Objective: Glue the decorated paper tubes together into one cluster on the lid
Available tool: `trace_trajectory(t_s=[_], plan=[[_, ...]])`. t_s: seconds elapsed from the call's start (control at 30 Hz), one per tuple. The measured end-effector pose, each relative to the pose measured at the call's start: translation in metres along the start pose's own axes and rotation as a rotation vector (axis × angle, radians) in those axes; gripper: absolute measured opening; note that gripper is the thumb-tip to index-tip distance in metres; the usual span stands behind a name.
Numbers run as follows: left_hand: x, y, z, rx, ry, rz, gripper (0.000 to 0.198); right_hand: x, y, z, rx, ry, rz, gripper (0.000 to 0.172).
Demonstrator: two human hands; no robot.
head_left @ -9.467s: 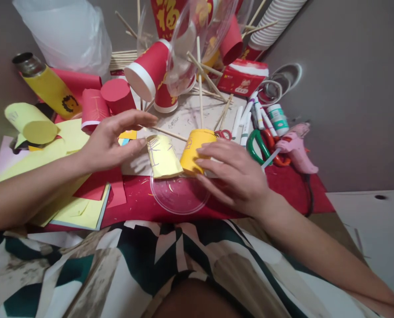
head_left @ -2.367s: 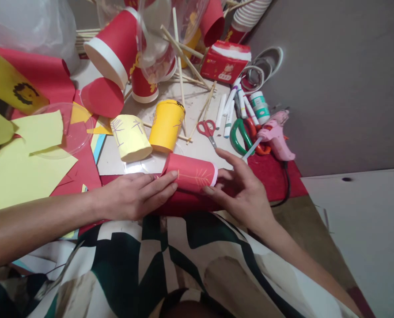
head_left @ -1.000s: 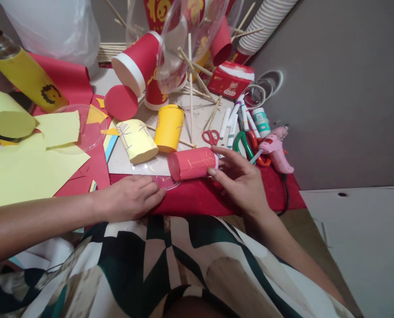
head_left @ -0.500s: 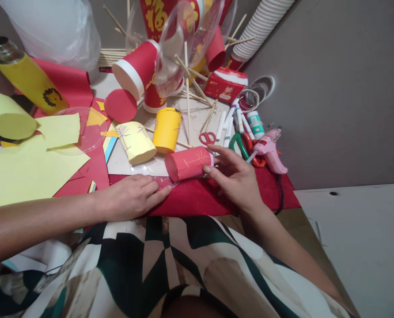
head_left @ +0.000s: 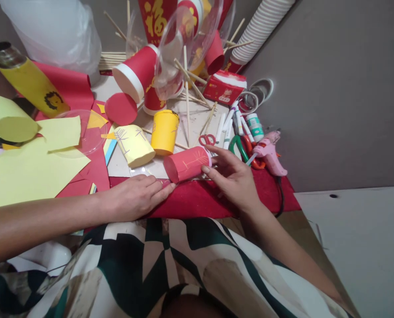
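My right hand (head_left: 232,173) holds a red paper tube (head_left: 189,164) by its right end, with thumb in front and fingers behind. The tube lies on its side at the table's front edge and has light line drawings on it. Close to its open left end rests my left hand (head_left: 144,196), fingers closed and curled down, the tips touching or almost touching the tube. A speckled pinkish bit shows under those fingertips, mostly hidden. A pale yellow paper tube (head_left: 134,145) with drawn lines and a deeper yellow one (head_left: 164,132) stand just behind.
Red-handled scissors (head_left: 206,140), several markers (head_left: 228,128) and a pink glue gun (head_left: 270,152) lie to the right. Yellow paper sheets (head_left: 24,172) and a yellow flask (head_left: 34,84) are at left. Red paper cups (head_left: 135,73), clear lids and sticks pile up behind.
My left fingertips have shifted slightly right toward the tube's end, covering more of the pinkish bit. The red tube has moved very slightly left in view; my right hand keeps its hold.
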State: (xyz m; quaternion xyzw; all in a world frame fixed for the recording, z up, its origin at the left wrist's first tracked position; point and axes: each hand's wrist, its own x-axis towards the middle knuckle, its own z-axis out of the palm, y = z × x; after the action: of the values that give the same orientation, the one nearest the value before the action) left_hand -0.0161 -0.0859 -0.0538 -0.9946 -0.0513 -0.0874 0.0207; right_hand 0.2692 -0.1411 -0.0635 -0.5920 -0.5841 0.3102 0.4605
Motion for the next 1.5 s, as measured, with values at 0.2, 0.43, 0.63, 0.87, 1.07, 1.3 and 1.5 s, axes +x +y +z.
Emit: trace_trajectory(t_s=[0.2,0.43,0.63,0.87,1.07,1.3,1.5], plan=[[-0.003,0.001,0.002,0.007,0.034,-0.010,0.045,-0.003,0.003,-0.001,-0.112,0.019,-0.027,0.051],[-0.004,0.002,0.002,0.009,0.052,-0.008,0.045,-0.003,0.005,-0.003,-0.176,0.038,-0.074,0.051],[-0.006,0.002,0.004,0.024,0.071,-0.010,0.044,-0.005,-0.001,-0.004,-0.223,0.074,-0.202,0.044],[-0.009,-0.001,0.003,-0.051,0.038,-0.037,0.051,-0.014,-0.008,-0.039,-0.334,0.338,-0.249,0.037],[-0.009,-0.006,0.003,-0.019,0.015,-0.016,0.056,0.001,0.021,-0.101,-0.736,0.632,0.026,0.042],[-0.009,-0.004,0.000,0.009,-0.011,-0.011,0.050,0.005,0.041,-0.122,-0.895,0.451,0.203,0.046],[-0.008,-0.005,-0.001,-0.029,0.056,0.006,0.041,0.004,0.042,-0.118,-0.953,0.359,0.276,0.035]])
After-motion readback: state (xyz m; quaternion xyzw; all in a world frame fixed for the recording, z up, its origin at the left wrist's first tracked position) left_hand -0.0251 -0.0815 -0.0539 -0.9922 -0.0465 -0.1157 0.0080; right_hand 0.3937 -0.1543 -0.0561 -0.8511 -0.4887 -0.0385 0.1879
